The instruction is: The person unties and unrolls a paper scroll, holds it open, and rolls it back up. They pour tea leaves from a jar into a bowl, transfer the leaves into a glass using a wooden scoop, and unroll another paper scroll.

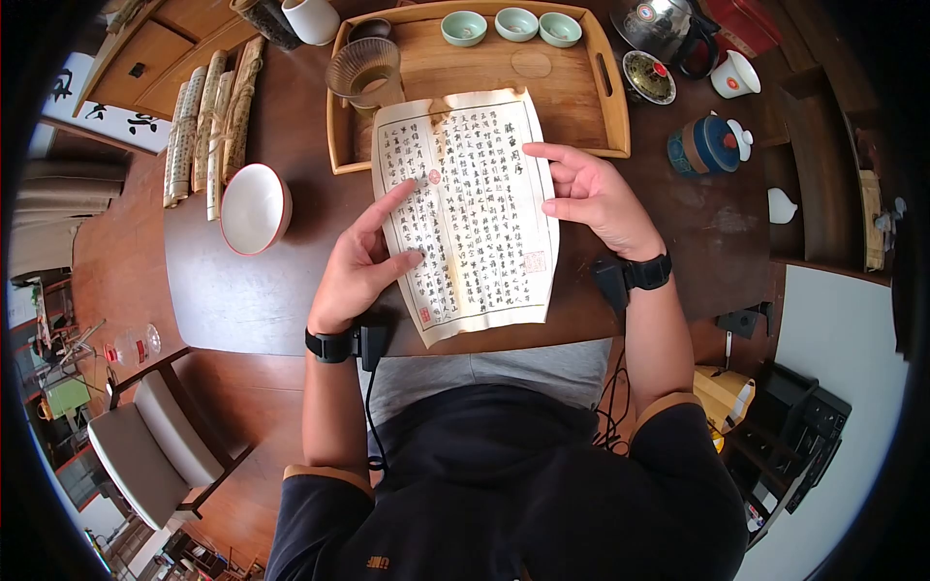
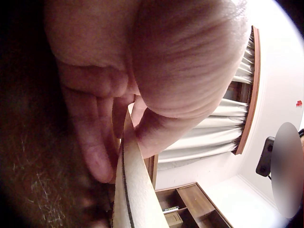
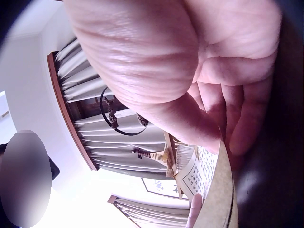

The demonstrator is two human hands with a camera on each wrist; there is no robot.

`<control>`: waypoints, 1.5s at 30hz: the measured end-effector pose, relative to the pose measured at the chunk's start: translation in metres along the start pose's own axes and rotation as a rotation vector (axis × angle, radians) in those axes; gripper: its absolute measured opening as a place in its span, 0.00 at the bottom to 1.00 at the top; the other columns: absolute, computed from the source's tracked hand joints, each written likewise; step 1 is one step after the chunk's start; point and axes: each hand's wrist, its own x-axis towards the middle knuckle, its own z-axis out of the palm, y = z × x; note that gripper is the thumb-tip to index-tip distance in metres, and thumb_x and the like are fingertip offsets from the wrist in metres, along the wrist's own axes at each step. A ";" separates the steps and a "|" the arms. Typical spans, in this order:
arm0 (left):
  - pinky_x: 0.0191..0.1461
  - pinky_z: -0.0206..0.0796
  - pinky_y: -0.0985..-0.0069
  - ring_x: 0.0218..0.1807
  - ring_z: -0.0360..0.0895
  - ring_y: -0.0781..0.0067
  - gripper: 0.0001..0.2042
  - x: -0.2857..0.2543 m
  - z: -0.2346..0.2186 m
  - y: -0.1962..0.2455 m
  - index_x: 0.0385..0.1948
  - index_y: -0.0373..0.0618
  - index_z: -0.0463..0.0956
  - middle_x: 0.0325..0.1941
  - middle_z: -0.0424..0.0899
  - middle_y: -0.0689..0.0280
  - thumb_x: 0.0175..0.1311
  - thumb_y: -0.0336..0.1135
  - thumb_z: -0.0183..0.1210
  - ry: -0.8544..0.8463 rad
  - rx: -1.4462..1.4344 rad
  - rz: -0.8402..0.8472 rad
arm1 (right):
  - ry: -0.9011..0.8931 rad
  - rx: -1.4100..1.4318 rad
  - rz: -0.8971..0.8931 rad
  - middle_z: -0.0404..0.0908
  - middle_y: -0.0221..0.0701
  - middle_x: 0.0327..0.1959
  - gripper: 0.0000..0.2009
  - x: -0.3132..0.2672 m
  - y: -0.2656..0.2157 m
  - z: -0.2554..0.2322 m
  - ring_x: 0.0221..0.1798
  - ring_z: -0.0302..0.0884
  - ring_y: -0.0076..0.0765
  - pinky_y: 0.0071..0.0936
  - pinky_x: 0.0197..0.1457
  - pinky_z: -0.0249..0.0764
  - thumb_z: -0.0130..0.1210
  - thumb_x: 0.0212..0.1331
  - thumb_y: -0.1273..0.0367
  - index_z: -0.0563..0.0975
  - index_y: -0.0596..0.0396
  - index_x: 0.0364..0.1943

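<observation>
A sheet of paper (image 1: 470, 213) with columns of dark handwritten characters and red seals is held up over the near side of the dark table; its top edge has brown scorched-looking marks. The left hand (image 1: 360, 257) pinches its left side, thumb and index finger over the written face. At the right edge, the right hand (image 1: 601, 201) grips it between thumb and fingers. In the left wrist view the paper (image 2: 135, 185) runs down from between the left hand's (image 2: 142, 71) thumb and fingers. The right wrist view shows the paper (image 3: 216, 199) beneath the right hand's (image 3: 190, 71) thumb.
Behind the paper stands a wooden tray (image 1: 426, 58) with green cups (image 1: 464, 29) and a ribbed glass (image 1: 363, 73). A white bowl (image 1: 256, 208) and rolled scrolls (image 1: 215, 126) lie at the left. On the right are a kettle (image 1: 659, 29), a lidded bowl (image 1: 648, 76) and a blue jar (image 1: 704, 145).
</observation>
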 end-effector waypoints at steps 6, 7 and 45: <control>0.75 0.59 0.71 0.71 0.68 0.71 0.40 0.000 -0.001 -0.001 0.75 0.38 0.56 0.72 0.70 0.58 0.58 0.12 0.60 -0.010 -0.001 0.004 | 0.000 -0.004 -0.002 0.83 0.36 0.58 0.31 0.000 -0.001 0.001 0.56 0.81 0.25 0.25 0.61 0.76 0.57 0.60 0.83 0.66 0.59 0.71; 0.75 0.59 0.71 0.71 0.68 0.71 0.40 0.000 -0.001 -0.001 0.75 0.38 0.56 0.72 0.70 0.58 0.58 0.12 0.60 -0.010 0.000 0.004 | -0.001 -0.001 -0.002 0.83 0.36 0.58 0.31 0.000 -0.001 0.001 0.56 0.81 0.25 0.25 0.61 0.75 0.57 0.60 0.83 0.67 0.59 0.71; 0.70 0.65 0.74 0.66 0.73 0.74 0.37 0.001 -0.003 -0.001 0.75 0.38 0.56 0.70 0.73 0.59 0.62 0.12 0.57 -0.028 0.016 0.038 | -0.013 0.011 0.002 0.82 0.37 0.59 0.32 0.001 -0.001 -0.001 0.56 0.80 0.24 0.24 0.62 0.75 0.55 0.60 0.84 0.65 0.60 0.72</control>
